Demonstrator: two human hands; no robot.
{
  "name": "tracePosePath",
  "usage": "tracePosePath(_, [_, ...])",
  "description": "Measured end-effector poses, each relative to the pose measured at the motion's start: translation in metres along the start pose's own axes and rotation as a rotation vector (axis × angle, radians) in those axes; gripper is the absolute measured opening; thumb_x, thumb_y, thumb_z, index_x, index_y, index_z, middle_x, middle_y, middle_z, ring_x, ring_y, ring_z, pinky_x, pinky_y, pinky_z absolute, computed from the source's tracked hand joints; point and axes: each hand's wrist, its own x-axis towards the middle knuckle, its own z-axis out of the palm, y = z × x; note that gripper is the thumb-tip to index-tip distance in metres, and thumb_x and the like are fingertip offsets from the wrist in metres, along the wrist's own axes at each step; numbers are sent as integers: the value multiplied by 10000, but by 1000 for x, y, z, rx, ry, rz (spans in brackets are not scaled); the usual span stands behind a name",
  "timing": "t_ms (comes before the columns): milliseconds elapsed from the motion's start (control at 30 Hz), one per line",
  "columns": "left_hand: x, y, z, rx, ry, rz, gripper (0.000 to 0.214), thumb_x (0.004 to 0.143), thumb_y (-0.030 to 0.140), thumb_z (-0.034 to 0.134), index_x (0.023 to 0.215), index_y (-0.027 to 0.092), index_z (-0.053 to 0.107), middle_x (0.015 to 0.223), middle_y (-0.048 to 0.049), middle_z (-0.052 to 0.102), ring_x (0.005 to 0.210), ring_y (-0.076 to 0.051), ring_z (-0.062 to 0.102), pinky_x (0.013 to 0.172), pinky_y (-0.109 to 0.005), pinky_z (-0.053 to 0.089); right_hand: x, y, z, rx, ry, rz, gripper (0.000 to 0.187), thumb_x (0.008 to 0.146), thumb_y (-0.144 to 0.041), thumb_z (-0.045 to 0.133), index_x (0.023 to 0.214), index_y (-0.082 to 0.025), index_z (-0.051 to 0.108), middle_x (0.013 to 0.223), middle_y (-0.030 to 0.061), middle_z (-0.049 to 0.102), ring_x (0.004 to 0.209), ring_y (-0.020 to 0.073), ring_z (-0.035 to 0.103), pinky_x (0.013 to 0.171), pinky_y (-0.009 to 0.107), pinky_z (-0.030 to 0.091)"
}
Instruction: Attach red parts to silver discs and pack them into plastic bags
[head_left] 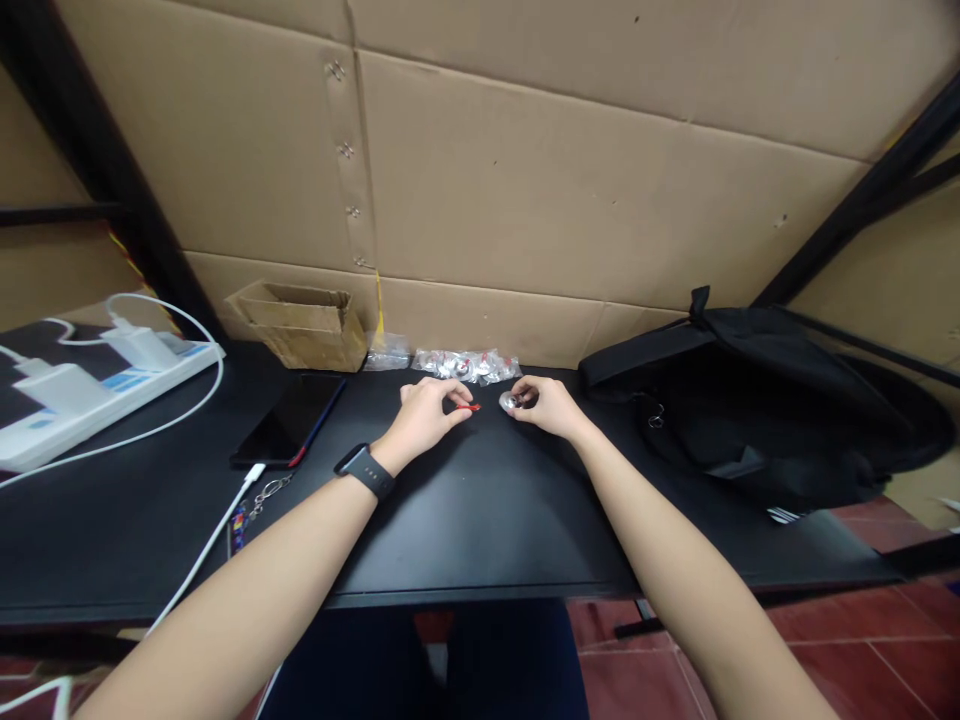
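Note:
My left hand (433,415), with a dark watch (365,468) on its wrist, pinches a small red piece (469,407) too tiny to name. Across a short gap, my right hand (548,405) has its fingers closed on a small shiny silver round object (510,402). Both hands are low over the middle of the black table (480,520). Just behind them lies a row of clear plastic packets (466,366) with silver and red contents. A flatter clear plastic bag (388,352) lies at the left end of that row.
At the back left stands an open cardboard box (319,335). A phone (289,420), a white charging cable (206,545), a keychain (238,528) and a white power strip (112,410) are on the left. A black bag (765,400) covers the right side. Cardboard sheeting (525,180) rises behind the table.

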Motion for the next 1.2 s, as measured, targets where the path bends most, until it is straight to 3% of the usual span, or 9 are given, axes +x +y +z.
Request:
tracePosePath(167, [0,-1,0,-21,-15,9,78,833,358,761,886,307,787,942,13,776,1049,-245,643,982,-396,365,1,-1,0,28,48,11,245,670,-279,817,886,-212,721,873,15,760,762,185,699,734,285,521])
tracePosePath(400, [-1,4,3,-15,42,-37,92,886,351,703,883,310,785,1126,-8,703,1165,-267,558,1029,-459,342,-2,-26,9,479,61,-46,374,658,-316,829,975,-198,670,1044,81,749,819,190,712,637,265,545])
tracePosePath(500, [0,2,7,-57,62,-37,128,909,353,665,915,293,778,1160,-30,653,1166,-265,548,1040,-458,364,-8,-44,13,564,57,-100,398,664,-299,832,1005,-211,648,1068,80,745,889,206,718,675,280,559])
tracePosePath(700, [3,-3,14,-229,66,7,150,920,328,627,933,227,738,1117,-57,622,1089,-234,573,1050,-391,423,-18,-65,17,509,93,-213,380,721,-239,787,1071,-237,640,1143,57,725,981,216,714,802,318,557])
tracePosePath(900, [4,4,15,-406,61,25,152,924,284,601,900,194,721,1063,-71,642,1088,-222,583,1069,-376,425,-20,-70,15,408,129,-247,394,723,-246,782,1097,-248,657,1099,44,734,985,222,705,793,319,552])
tracePosePath(1200, [-3,14,13,-611,51,-18,200,929,343,599,866,184,704,1007,-63,679,1029,-219,616,983,-348,469,-23,-76,14,471,157,-280,318,743,-268,803,1022,-246,651,1164,59,724,1014,232,705,787,331,561])
